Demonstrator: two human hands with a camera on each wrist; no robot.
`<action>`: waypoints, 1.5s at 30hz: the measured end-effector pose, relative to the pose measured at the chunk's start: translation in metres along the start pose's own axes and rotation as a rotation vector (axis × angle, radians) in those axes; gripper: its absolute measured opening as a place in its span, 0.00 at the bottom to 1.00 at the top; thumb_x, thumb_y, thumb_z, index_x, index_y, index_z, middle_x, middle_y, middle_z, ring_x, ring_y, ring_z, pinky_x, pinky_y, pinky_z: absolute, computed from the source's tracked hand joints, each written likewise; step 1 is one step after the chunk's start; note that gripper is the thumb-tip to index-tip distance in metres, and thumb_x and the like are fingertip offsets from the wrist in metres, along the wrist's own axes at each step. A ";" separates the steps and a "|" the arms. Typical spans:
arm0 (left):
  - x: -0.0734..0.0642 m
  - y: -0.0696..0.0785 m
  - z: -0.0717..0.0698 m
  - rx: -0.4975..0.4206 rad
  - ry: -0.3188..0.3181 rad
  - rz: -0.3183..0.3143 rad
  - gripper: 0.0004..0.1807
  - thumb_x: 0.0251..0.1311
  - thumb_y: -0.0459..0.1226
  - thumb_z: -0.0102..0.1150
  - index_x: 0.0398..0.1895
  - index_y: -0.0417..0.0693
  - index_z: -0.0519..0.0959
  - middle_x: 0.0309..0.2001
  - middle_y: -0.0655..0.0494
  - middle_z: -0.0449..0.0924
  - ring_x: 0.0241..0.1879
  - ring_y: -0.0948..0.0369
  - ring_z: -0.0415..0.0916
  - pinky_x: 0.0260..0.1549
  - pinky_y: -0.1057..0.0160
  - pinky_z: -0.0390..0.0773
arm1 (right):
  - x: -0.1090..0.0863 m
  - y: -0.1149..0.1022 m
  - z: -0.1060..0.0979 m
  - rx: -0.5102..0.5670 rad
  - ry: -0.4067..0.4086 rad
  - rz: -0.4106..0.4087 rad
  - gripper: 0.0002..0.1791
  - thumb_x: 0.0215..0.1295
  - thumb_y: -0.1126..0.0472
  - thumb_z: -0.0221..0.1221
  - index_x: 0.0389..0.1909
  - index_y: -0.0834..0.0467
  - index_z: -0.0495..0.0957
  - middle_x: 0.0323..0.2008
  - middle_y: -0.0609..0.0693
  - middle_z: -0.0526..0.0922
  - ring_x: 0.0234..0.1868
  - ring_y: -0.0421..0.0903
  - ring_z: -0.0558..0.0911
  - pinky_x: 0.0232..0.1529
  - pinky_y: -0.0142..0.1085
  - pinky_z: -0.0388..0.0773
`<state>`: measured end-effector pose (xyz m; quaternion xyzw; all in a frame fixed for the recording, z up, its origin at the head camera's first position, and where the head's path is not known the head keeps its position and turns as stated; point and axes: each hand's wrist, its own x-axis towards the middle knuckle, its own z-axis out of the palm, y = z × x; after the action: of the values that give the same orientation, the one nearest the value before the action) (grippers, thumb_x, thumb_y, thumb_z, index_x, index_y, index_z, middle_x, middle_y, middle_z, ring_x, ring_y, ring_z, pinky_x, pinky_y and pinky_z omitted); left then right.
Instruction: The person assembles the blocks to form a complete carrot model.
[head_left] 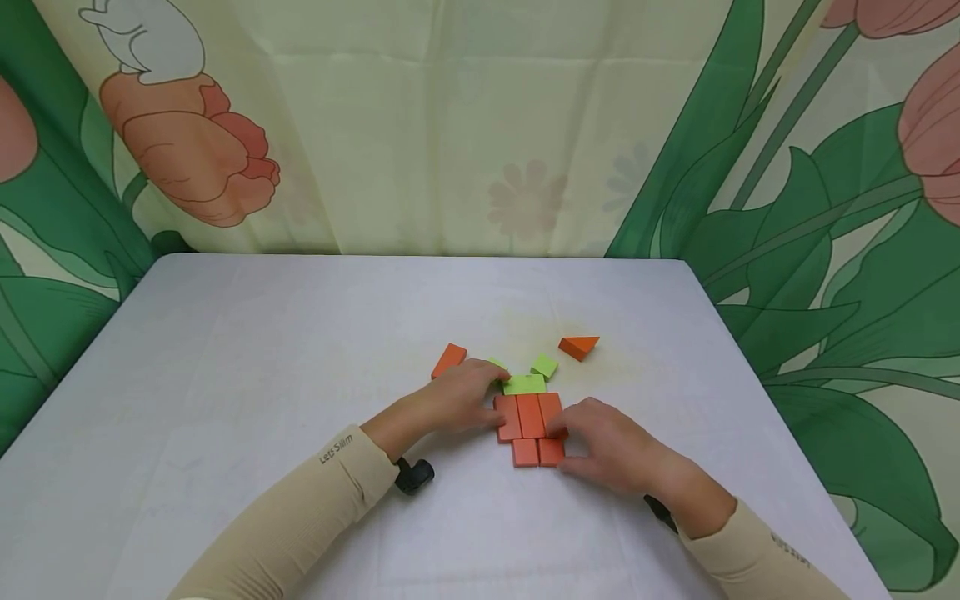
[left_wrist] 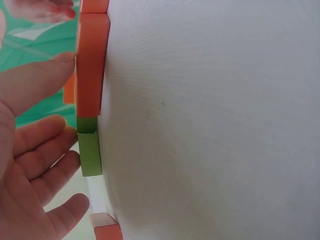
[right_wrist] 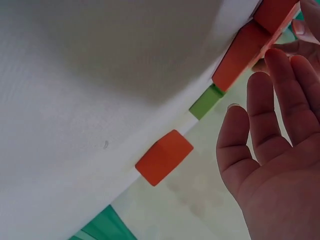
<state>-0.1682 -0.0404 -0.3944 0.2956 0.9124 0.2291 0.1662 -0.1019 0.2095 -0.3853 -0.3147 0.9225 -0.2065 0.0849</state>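
Note:
Several orange rectangular blocks lie side by side on the table, with two smaller orange blocks along their near edge. A light green block adjoins their far side. My left hand is at the left of this arrangement. Its thumb touches an orange block, and its fingertips are by a small green block, partly hidden in the head view. My right hand is at the right side, fingers extended, fingertips against the orange blocks' edge. In the right wrist view its fingers look loosely spread.
An orange triangular block lies beyond the arrangement to the right, near another small green block. Behind the left hand lies an orange block. The white-covered table ends at a printed curtain.

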 end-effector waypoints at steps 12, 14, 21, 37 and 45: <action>-0.001 0.003 -0.002 -0.017 -0.004 -0.015 0.31 0.62 0.43 0.68 0.66 0.43 0.73 0.65 0.49 0.71 0.69 0.51 0.62 0.65 0.54 0.66 | 0.002 0.004 -0.005 -0.006 -0.002 0.044 0.21 0.58 0.60 0.72 0.52 0.56 0.81 0.44 0.41 0.80 0.48 0.46 0.76 0.50 0.43 0.77; -0.001 0.004 -0.002 -0.019 -0.002 -0.013 0.31 0.62 0.43 0.68 0.66 0.43 0.73 0.65 0.49 0.71 0.69 0.51 0.62 0.65 0.54 0.66 | 0.002 0.005 -0.005 -0.012 -0.003 0.050 0.21 0.58 0.60 0.72 0.52 0.56 0.81 0.45 0.41 0.80 0.48 0.46 0.76 0.50 0.44 0.77; -0.001 0.004 0.000 -0.004 0.003 -0.005 0.31 0.62 0.44 0.69 0.65 0.43 0.73 0.64 0.50 0.72 0.68 0.51 0.63 0.65 0.55 0.66 | 0.003 0.005 -0.003 -0.015 -0.027 0.095 0.24 0.57 0.59 0.73 0.54 0.56 0.80 0.46 0.42 0.80 0.50 0.46 0.76 0.52 0.46 0.77; -0.003 0.003 0.000 0.007 0.007 -0.003 0.31 0.62 0.44 0.69 0.65 0.42 0.73 0.64 0.49 0.73 0.68 0.51 0.64 0.65 0.55 0.65 | 0.029 0.014 -0.014 0.115 0.047 0.238 0.28 0.60 0.56 0.70 0.61 0.58 0.76 0.57 0.52 0.78 0.55 0.55 0.77 0.55 0.52 0.76; -0.003 0.004 -0.003 0.009 -0.001 0.011 0.31 0.62 0.44 0.69 0.65 0.42 0.73 0.64 0.49 0.72 0.68 0.51 0.63 0.66 0.55 0.65 | 0.050 0.025 -0.014 0.101 0.024 0.205 0.31 0.59 0.55 0.71 0.61 0.63 0.76 0.56 0.57 0.79 0.56 0.57 0.77 0.56 0.52 0.74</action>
<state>-0.1651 -0.0408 -0.3897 0.3013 0.9117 0.2259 0.1642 -0.1593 0.2015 -0.3849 -0.2114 0.9393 -0.2466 0.1102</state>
